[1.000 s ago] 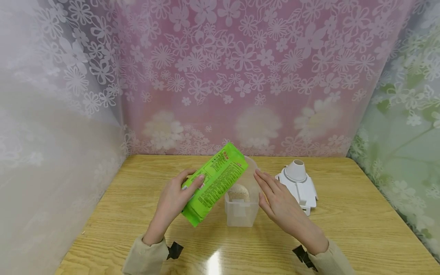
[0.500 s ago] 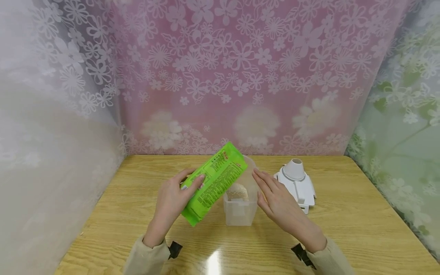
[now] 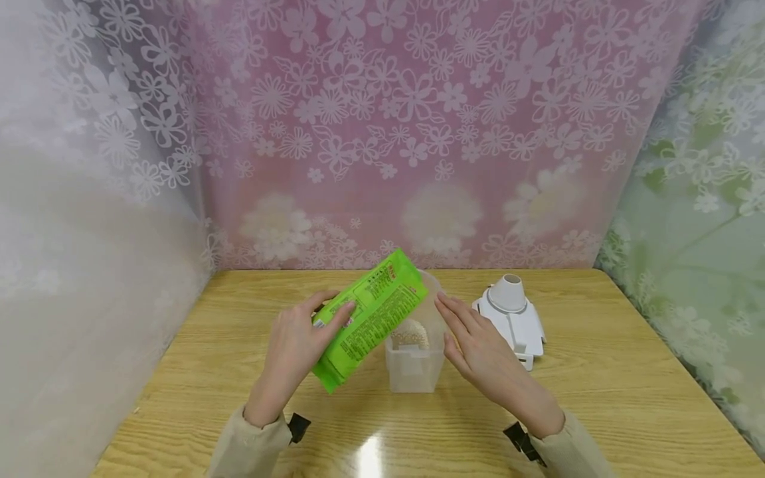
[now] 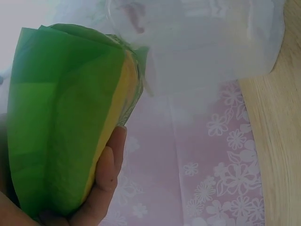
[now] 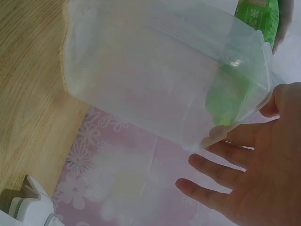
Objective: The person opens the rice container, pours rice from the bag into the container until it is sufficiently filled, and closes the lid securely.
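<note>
And the left hand (image 3: 294, 340) grips the green packet (image 3: 372, 315) in its fingers, tilted toward the clear tub (image 3: 412, 373); the right hand (image 3: 487, 355), fingers outstretched, touches that tub! Beneath the fingers, wooden desk (image 3: 197, 385); beyond, pink flowered curtain (image 3: 382, 126).

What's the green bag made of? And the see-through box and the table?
Green bag: probably thin plastic film, a bit glossy; it's printed, with flat, crimped-looking ends.
See-through box: likely stiff plastic, smooth and cloudy; the right wrist view shows green through its wall.
Table: wood or a wood-look covering, shiny; you can see grain lines and a bright reflection.
</note>
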`<state>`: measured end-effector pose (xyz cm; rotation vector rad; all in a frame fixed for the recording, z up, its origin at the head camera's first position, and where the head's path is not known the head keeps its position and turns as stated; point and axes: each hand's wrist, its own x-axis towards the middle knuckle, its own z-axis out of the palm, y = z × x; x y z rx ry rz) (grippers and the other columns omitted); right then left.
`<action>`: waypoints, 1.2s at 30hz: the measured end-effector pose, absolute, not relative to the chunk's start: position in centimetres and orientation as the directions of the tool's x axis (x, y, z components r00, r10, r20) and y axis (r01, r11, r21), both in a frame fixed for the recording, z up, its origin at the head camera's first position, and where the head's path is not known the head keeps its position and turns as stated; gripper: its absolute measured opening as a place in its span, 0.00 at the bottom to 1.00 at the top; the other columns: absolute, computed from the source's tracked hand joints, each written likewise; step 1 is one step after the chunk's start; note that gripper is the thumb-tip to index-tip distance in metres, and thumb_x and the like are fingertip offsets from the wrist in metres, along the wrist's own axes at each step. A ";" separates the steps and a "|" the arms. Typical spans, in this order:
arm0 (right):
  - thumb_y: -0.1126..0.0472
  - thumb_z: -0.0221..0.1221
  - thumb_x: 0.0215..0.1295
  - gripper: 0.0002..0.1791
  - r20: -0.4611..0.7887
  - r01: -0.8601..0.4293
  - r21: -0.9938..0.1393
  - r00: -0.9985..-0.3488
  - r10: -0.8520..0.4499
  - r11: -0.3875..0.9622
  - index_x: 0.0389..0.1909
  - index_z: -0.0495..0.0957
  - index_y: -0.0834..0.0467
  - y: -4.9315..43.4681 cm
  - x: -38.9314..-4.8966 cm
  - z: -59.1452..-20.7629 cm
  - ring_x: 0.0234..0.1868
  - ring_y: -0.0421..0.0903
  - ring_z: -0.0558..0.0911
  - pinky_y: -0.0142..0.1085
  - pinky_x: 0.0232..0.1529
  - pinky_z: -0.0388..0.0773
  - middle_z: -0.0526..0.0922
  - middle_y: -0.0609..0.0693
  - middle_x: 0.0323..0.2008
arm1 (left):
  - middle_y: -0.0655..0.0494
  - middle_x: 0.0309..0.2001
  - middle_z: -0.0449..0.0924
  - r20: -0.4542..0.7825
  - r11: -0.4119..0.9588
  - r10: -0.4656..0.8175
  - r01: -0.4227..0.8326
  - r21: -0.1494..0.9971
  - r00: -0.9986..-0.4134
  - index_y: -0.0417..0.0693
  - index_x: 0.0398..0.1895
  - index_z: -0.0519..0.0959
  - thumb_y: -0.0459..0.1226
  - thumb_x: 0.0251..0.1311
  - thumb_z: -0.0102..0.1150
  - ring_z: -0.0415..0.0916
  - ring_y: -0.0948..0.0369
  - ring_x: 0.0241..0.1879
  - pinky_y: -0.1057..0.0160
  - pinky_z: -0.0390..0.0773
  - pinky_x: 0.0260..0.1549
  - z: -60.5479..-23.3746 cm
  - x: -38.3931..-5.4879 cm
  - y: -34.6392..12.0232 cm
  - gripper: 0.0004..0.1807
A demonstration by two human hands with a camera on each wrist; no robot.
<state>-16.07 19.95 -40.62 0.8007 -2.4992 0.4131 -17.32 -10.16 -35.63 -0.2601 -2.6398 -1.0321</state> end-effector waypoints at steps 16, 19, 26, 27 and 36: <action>0.59 0.48 0.76 0.29 0.519 -0.600 -0.136 -0.721 -0.460 0.788 0.74 0.64 0.65 19.9 -16.0 -40.5 0.70 0.59 0.70 0.58 0.62 0.72 0.67 0.59 0.73 | 0.46 0.39 0.88 0.323 0.779 0.120 0.291 0.555 -0.939 0.49 0.56 0.84 0.59 0.65 0.61 0.62 0.64 0.14 0.66 0.62 0.16 -34.5 -17.7 -10.0 0.28; 0.59 0.49 0.75 0.29 0.515 -0.598 -0.138 -0.724 -0.458 0.790 0.74 0.64 0.65 19.9 -16.0 -40.5 0.70 0.59 0.69 0.58 0.62 0.72 0.67 0.59 0.73 | 0.49 0.29 0.85 0.324 0.784 0.129 0.297 0.546 -0.937 0.49 0.56 0.84 0.59 0.65 0.61 0.57 0.65 0.13 0.66 0.60 0.15 -34.4 -17.7 -10.0 0.28; 0.59 0.48 0.76 0.29 0.523 -0.601 -0.129 -0.717 -0.460 0.789 0.74 0.64 0.65 20.0 -16.1 -40.6 0.70 0.58 0.69 0.57 0.62 0.72 0.67 0.59 0.73 | 0.56 0.20 0.78 0.307 0.793 0.138 0.291 0.535 -0.942 0.48 0.57 0.84 0.59 0.64 0.61 0.56 0.64 0.13 0.65 0.60 0.15 -33.9 -17.8 -9.9 0.29; 0.59 0.48 0.76 0.29 0.524 -0.601 -0.128 -0.716 -0.460 0.789 0.74 0.64 0.65 20.0 -16.1 -40.6 0.70 0.58 0.69 0.57 0.62 0.72 0.67 0.59 0.73 | 0.55 0.21 0.78 0.305 0.794 0.138 0.289 0.535 -0.942 0.48 0.57 0.84 0.59 0.64 0.61 0.56 0.64 0.13 0.65 0.61 0.15 -33.8 -17.9 -9.9 0.29; 0.62 0.53 0.72 0.30 0.536 -0.606 -0.132 -0.709 -0.458 0.784 0.73 0.66 0.65 19.9 -16.0 -40.6 0.70 0.59 0.71 0.57 0.62 0.72 0.68 0.60 0.72 | 0.58 0.17 0.75 0.299 0.803 0.153 0.295 0.517 -0.942 0.47 0.55 0.84 0.59 0.65 0.61 0.63 0.62 0.14 0.64 0.63 0.16 -33.4 -17.9 -9.8 0.29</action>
